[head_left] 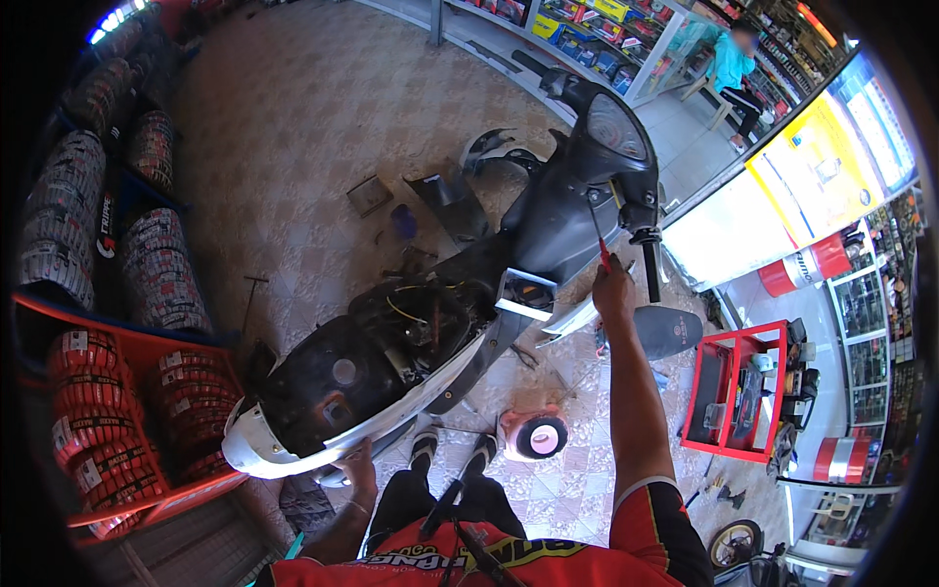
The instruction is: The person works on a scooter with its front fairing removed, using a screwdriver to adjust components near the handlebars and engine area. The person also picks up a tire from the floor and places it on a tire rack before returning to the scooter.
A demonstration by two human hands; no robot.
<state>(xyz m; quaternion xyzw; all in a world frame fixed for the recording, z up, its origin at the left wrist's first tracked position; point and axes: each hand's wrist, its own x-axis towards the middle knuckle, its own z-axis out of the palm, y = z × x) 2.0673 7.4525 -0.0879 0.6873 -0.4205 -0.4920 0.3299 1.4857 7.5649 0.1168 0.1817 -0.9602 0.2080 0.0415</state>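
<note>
A partly stripped scooter (430, 323) stands before me, its seat off and wires showing in the open middle. My right hand (613, 289) is closed on a screwdriver (603, 251) with a red handle. The shaft points up to the dark front cover (558, 201), below the headlight (616, 127); whether the tip sits in a screw is too small to tell. Low at the rear, my left hand (360, 472) grips the lower edge of the white side panel (293, 462); its fingers are partly hidden. A small white-rimmed box (526, 295) sits at the scooter's middle.
Left, racks hold stacked tires (98, 421). A dark panel (450, 205) lies on the floor beyond the scooter. A pink round stool (536, 433) stands near my feet. At right are a red tool cart (738, 391) and a loose seat (668, 333). A person (734, 68) sits far right.
</note>
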